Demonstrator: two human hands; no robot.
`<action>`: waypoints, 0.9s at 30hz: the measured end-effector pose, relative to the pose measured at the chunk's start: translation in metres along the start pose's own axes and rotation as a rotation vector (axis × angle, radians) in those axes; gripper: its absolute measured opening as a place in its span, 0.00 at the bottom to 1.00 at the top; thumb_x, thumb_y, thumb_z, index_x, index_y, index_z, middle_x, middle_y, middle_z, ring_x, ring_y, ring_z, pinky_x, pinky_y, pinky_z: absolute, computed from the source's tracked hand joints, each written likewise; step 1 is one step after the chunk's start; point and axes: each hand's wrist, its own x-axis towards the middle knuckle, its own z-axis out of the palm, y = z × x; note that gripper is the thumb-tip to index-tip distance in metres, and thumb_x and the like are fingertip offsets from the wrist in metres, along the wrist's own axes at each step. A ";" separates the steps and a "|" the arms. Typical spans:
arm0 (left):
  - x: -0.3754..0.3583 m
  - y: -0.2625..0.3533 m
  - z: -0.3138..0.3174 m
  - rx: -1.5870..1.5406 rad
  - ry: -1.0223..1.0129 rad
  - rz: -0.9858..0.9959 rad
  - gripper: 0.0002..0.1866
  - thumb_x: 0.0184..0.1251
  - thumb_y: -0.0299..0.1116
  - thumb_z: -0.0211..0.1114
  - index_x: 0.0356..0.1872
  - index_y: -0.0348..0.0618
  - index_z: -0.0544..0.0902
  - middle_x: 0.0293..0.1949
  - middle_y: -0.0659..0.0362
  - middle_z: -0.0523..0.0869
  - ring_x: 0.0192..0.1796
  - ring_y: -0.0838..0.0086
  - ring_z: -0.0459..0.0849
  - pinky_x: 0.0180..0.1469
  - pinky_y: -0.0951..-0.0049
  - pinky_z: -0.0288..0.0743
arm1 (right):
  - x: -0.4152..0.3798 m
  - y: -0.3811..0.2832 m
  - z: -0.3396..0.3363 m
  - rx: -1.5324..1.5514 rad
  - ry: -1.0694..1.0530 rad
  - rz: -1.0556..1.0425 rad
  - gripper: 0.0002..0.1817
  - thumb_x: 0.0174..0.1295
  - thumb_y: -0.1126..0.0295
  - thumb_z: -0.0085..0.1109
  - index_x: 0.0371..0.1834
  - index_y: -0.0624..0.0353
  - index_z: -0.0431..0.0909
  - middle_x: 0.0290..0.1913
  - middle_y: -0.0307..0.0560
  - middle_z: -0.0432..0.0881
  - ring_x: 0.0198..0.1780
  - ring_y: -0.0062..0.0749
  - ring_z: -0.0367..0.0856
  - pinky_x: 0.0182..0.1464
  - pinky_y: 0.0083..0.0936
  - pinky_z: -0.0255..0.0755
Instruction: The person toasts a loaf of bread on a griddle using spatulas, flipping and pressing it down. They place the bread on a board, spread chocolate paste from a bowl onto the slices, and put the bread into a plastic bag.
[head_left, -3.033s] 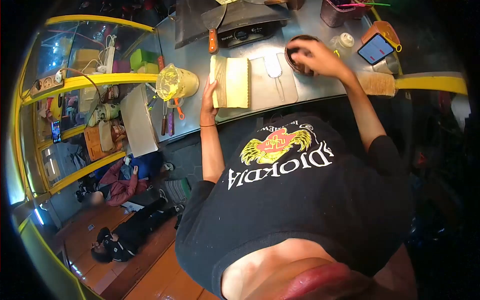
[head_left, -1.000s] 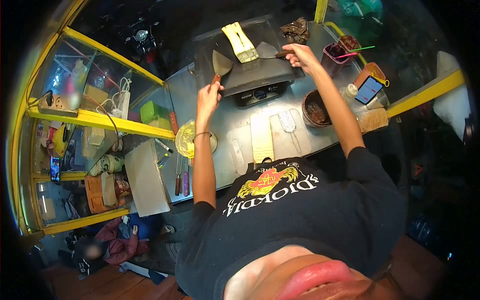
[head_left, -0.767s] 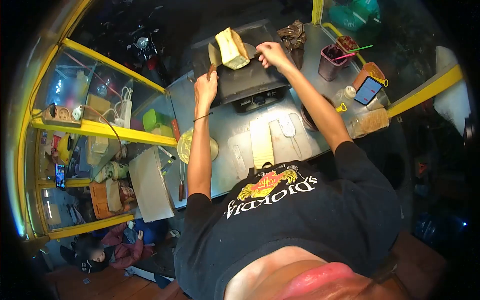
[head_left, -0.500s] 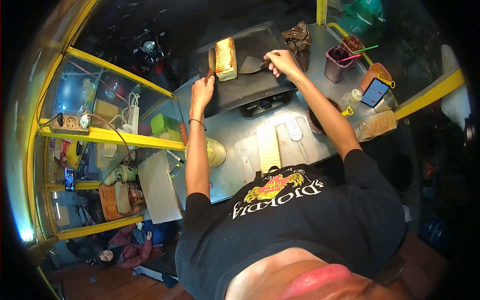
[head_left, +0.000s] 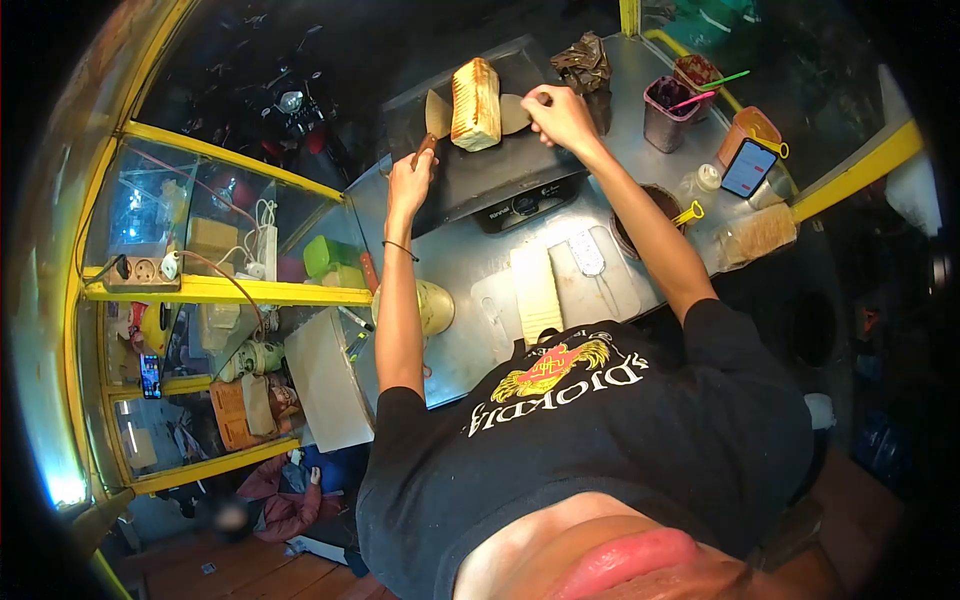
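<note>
A toasted bread loaf [head_left: 476,105], browned on its top, is over the dark griddle [head_left: 460,182] between two metal spatulas. My left hand [head_left: 410,180] is closed on the wooden handle of the left spatula [head_left: 437,115], whose blade is at the loaf's left side. On the right, my right hand [head_left: 562,117] grips the other spatula [head_left: 513,114], with its blade against the loaf's right side. Nearer my body, a pale sliced loaf [head_left: 537,290] lies on a white board [head_left: 610,296].
Right of the griddle are a crumpled dark bag [head_left: 583,63], a purple container [head_left: 667,120], an orange container [head_left: 748,137], a phone [head_left: 749,168] and a brush [head_left: 757,236]. A yellow-framed glass case [head_left: 240,285] stands left. A person [head_left: 290,500] is at lower left.
The toasted loaf has shifted right and slightly up between the spatulas and now tilts the other way. The right spatula's blade has come up against it, and the left blade is turned more face-on.
</note>
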 end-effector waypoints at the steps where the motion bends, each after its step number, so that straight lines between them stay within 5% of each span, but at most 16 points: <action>1: -0.001 0.000 0.001 0.003 -0.001 0.001 0.23 0.70 0.51 0.57 0.34 0.37 0.86 0.21 0.62 0.81 0.24 0.78 0.76 0.29 0.73 0.67 | -0.007 0.001 -0.009 -0.012 0.038 -0.013 0.12 0.64 0.62 0.59 0.40 0.60 0.83 0.20 0.39 0.80 0.17 0.19 0.76 0.19 0.20 0.71; 5: 0.005 -0.009 0.014 0.032 -0.011 0.065 0.23 0.71 0.51 0.57 0.37 0.38 0.86 0.21 0.65 0.79 0.23 0.78 0.74 0.27 0.73 0.65 | -0.035 0.007 -0.029 -0.098 0.024 -0.075 0.12 0.63 0.64 0.59 0.42 0.60 0.82 0.22 0.43 0.82 0.20 0.21 0.79 0.23 0.22 0.74; 7: 0.010 -0.009 0.018 0.011 -0.029 0.127 0.23 0.71 0.51 0.56 0.39 0.38 0.86 0.21 0.67 0.77 0.21 0.80 0.71 0.26 0.75 0.63 | -0.050 0.006 -0.014 -0.204 0.165 -0.315 0.13 0.60 0.63 0.58 0.39 0.62 0.82 0.25 0.56 0.84 0.29 0.44 0.86 0.34 0.34 0.78; 9: 0.014 -0.005 0.014 -0.441 -0.229 -0.081 0.22 0.73 0.49 0.56 0.41 0.37 0.84 0.20 0.70 0.72 0.20 0.85 0.65 0.23 0.80 0.57 | -0.071 -0.001 0.012 -0.274 0.099 -0.400 0.14 0.59 0.64 0.58 0.43 0.63 0.81 0.32 0.61 0.84 0.37 0.54 0.85 0.42 0.41 0.77; 10: 0.018 -0.012 0.012 -0.549 -0.225 -0.116 0.21 0.74 0.47 0.55 0.42 0.36 0.83 0.19 0.73 0.66 0.19 0.88 0.59 0.21 0.83 0.51 | -0.070 0.003 0.020 -0.321 0.072 -0.496 0.15 0.61 0.64 0.58 0.46 0.62 0.80 0.31 0.59 0.84 0.33 0.54 0.83 0.40 0.39 0.76; 11: 0.018 -0.019 0.008 -0.577 -0.187 -0.120 0.21 0.73 0.48 0.56 0.41 0.38 0.84 0.18 0.72 0.68 0.18 0.88 0.60 0.21 0.82 0.52 | -0.064 0.007 0.022 -0.286 0.074 -0.508 0.14 0.61 0.66 0.59 0.46 0.63 0.80 0.27 0.54 0.84 0.27 0.43 0.84 0.35 0.35 0.77; 14: -0.005 -0.017 -0.014 -0.315 0.082 -0.081 0.21 0.73 0.50 0.56 0.39 0.41 0.85 0.18 0.71 0.70 0.17 0.88 0.61 0.20 0.83 0.53 | -0.044 -0.004 -0.008 0.096 -0.054 -0.162 0.09 0.64 0.68 0.59 0.43 0.61 0.82 0.21 0.39 0.79 0.17 0.15 0.75 0.19 0.18 0.70; 17: -0.039 -0.019 -0.036 -0.350 0.113 -0.121 0.21 0.72 0.50 0.56 0.38 0.41 0.86 0.17 0.70 0.71 0.17 0.88 0.63 0.20 0.83 0.53 | 0.002 0.013 -0.028 0.328 0.043 -0.263 0.08 0.69 0.70 0.54 0.43 0.58 0.82 0.22 0.37 0.77 0.17 0.14 0.73 0.16 0.13 0.67; 20: -0.068 0.001 -0.028 -0.420 0.089 -0.156 0.21 0.73 0.48 0.55 0.38 0.41 0.86 0.17 0.70 0.71 0.17 0.88 0.63 0.20 0.83 0.53 | 0.046 0.022 -0.031 0.165 0.148 -0.294 0.08 0.68 0.69 0.54 0.44 0.57 0.81 0.24 0.40 0.78 0.21 0.21 0.77 0.21 0.21 0.72; 22: -0.062 -0.010 -0.011 -0.431 0.157 -0.133 0.21 0.73 0.49 0.55 0.37 0.40 0.85 0.17 0.69 0.71 0.18 0.88 0.65 0.20 0.82 0.54 | 0.069 0.038 -0.022 -0.223 0.271 -0.603 0.09 0.64 0.69 0.55 0.44 0.58 0.80 0.24 0.47 0.80 0.28 0.41 0.82 0.31 0.35 0.76; 23: -0.058 -0.015 -0.003 -0.430 0.196 -0.115 0.21 0.74 0.49 0.55 0.37 0.39 0.85 0.17 0.69 0.71 0.18 0.87 0.65 0.20 0.82 0.55 | 0.066 0.041 -0.022 -0.267 0.134 -0.500 0.11 0.62 0.67 0.54 0.44 0.58 0.79 0.29 0.53 0.82 0.35 0.53 0.82 0.41 0.40 0.75; 25: -0.062 -0.001 -0.001 -0.395 0.233 -0.134 0.21 0.74 0.48 0.56 0.36 0.38 0.85 0.18 0.68 0.72 0.18 0.86 0.67 0.21 0.81 0.58 | 0.055 0.039 -0.024 -0.476 0.050 -0.790 0.11 0.61 0.67 0.56 0.44 0.57 0.79 0.30 0.53 0.82 0.35 0.55 0.81 0.41 0.38 0.75; 27: -0.071 0.002 -0.003 -0.333 0.294 -0.110 0.20 0.73 0.46 0.57 0.35 0.38 0.86 0.18 0.67 0.74 0.19 0.85 0.68 0.22 0.81 0.59 | 0.031 0.024 -0.040 -0.494 -0.001 -0.751 0.12 0.60 0.67 0.56 0.45 0.56 0.80 0.28 0.54 0.81 0.33 0.51 0.81 0.43 0.38 0.75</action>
